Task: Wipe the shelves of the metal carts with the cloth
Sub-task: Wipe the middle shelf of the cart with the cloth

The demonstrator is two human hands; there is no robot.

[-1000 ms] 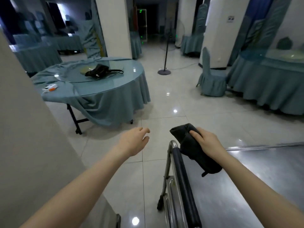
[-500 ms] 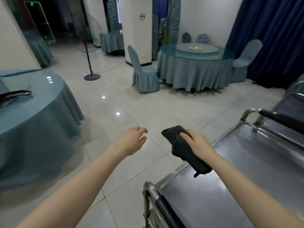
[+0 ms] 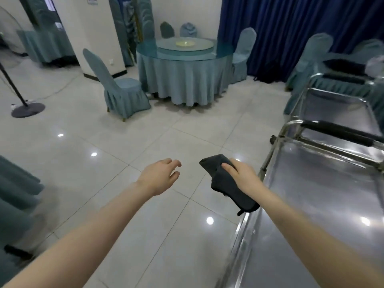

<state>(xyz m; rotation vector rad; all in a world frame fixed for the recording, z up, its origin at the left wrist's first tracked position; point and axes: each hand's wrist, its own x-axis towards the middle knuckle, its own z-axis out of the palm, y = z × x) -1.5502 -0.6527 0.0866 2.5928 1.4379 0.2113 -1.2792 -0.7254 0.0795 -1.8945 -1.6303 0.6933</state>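
We find the right hand (image 3: 242,176) gripping the cloth (image 3: 225,189) at the cart shelf (image 3: 315,208) edge, left hand (image 3: 160,176) slack, empty; wiping apparently outstanding.

Two arms showed from the near edge of the view, the left forearm (image 3: 99,229) at left and the right forearm (image 3: 301,225) at right. Both were bare along all their visible length, uncovered skin running on to the left hand (image 3: 160,177) and right hand (image 3: 242,175), with slim fingers.

Dark, bunched cloth (image 3: 225,185), gripped in mid-air just beside the shiny top shelf (image 3: 324,183) of the near metal cart (image 3: 336,132); second cart (image 3: 336,109) behind.
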